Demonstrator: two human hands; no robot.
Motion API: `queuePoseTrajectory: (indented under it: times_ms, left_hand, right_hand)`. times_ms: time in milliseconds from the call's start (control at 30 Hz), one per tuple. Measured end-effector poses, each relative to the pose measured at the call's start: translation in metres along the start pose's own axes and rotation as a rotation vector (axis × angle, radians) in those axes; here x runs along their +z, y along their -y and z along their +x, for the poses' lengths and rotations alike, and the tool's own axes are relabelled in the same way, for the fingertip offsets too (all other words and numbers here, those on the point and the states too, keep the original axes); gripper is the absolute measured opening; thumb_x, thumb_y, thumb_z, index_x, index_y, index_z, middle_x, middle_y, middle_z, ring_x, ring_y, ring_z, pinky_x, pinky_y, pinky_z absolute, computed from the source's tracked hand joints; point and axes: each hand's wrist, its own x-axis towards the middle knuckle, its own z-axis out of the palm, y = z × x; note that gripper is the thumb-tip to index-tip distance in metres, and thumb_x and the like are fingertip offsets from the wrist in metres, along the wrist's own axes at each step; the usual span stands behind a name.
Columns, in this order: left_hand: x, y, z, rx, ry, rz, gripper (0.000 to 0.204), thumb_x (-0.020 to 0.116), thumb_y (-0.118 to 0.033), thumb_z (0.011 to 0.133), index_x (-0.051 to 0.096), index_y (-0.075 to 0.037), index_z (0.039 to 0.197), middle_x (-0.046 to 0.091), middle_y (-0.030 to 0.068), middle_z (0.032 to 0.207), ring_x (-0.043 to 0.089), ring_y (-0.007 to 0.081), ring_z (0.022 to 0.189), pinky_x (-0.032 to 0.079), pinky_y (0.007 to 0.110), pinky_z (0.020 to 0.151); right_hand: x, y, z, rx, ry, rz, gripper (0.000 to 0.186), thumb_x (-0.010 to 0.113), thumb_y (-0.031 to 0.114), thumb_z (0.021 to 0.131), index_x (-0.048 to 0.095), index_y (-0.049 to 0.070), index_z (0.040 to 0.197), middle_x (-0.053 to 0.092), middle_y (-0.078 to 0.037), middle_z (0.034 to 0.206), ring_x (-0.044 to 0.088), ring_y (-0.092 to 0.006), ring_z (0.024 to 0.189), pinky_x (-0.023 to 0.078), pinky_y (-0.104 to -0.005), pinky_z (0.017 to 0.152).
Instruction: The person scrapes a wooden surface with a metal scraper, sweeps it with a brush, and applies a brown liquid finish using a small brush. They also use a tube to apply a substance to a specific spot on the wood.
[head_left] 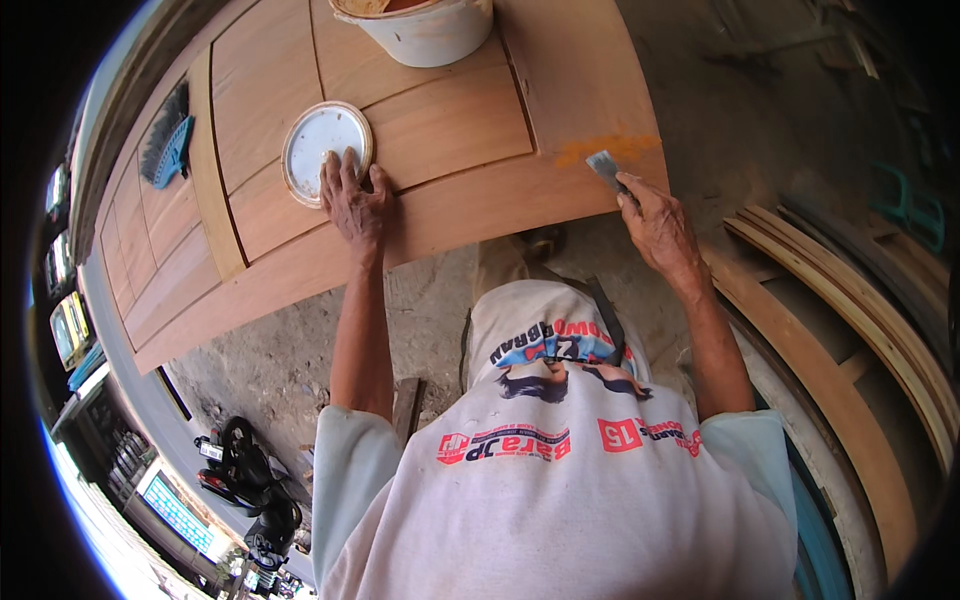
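A panelled wooden door [440,215] lies flat before me. On it rests a round whitish lid [310,150] with a stained rim; my left hand [355,200] lies on the lid's near right part, fingers spread. My right hand [655,225] grips a putty knife [605,170] over the door's right end. Its flat blade is close to a smear of orange-brown filler [600,150] on the wood; whether it touches the surface I cannot tell. Beyond the lid stands a white bucket [425,38] with brownish stuff inside, cut off by the upper edge.
A blue brush with dark bristles [168,150] lies on the door's left part. Long wooden boards [830,350] are stacked at my right, near a teal plastic stool or chair [908,205]. A motorbike [245,470] is parked at the lower left.
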Motion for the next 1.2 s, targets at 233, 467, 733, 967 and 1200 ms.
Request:
queuePoseTrajectory:
  times_ms: [233, 467, 733, 967, 1200]
  left_hand:
    - [-0.007, -0.009, 0.002, -0.001, 0.010, 0.003, 0.055, 0.070, -0.036, 0.096, 0.063, -0.016, 0.146, 0.052, 0.0140, 0.160, 0.043, 0.0353, 0.150, 0.030, 0.051, 0.124]
    - [-0.011, -0.012, -0.001, -0.007, 0.010, -0.005, 0.054, 0.071, -0.033, 0.095, 0.063, -0.015, 0.145, 0.051, 0.0155, 0.159, 0.043, 0.0364, 0.150, 0.031, 0.053, 0.123]
    - [-0.012, -0.014, -0.003, -0.010, 0.031, 0.004, 0.056, 0.071, -0.034, 0.096, 0.062, -0.016, 0.148, 0.051, 0.0151, 0.160, 0.043, 0.0348, 0.151, 0.031, 0.052, 0.123]
    - [-0.013, -0.018, -0.001, 0.019, 0.004, -0.013, 0.056, 0.071, -0.034, 0.096, 0.062, -0.015, 0.147, 0.052, 0.0159, 0.160, 0.043, 0.0360, 0.151, 0.031, 0.052, 0.123]
    - [-0.014, -0.018, -0.004, 0.007, 0.016, 0.000, 0.056, 0.071, -0.033, 0.095, 0.062, -0.015, 0.147, 0.052, 0.0156, 0.159, 0.044, 0.0362, 0.150, 0.031, 0.052, 0.123]
  right_hand:
    - [0.063, 0.049, 0.015, 0.034, 0.016, 0.008, 0.035, 0.067, 0.011, 0.099, 0.067, 0.000, 0.132, 0.066, -0.022, 0.103, 0.070, -0.0438, 0.093, 0.058, -0.0496, 0.082]
    - [0.061, 0.054, 0.007, 0.022, 0.100, -0.070, 0.036, 0.068, 0.012, 0.098, 0.067, 0.000, 0.132, 0.065, -0.022, 0.101, 0.069, -0.0424, 0.091, 0.058, -0.0495, 0.079]
    - [0.053, 0.060, 0.013, 0.038, -0.005, -0.045, 0.035, 0.068, 0.009, 0.098, 0.068, -0.001, 0.132, 0.066, -0.021, 0.100, 0.070, -0.0422, 0.091, 0.058, -0.0493, 0.078]
    - [0.047, 0.050, 0.000, 0.063, 0.013, -0.091, 0.033, 0.068, 0.010, 0.098, 0.069, 0.000, 0.129, 0.066, -0.022, 0.100, 0.070, -0.0423, 0.090, 0.059, -0.0486, 0.076]
    - [0.045, 0.049, -0.005, 0.088, 0.000, -0.055, 0.032, 0.067, 0.012, 0.099, 0.068, 0.000, 0.129, 0.066, -0.022, 0.100, 0.071, -0.0432, 0.091, 0.060, -0.0494, 0.076]
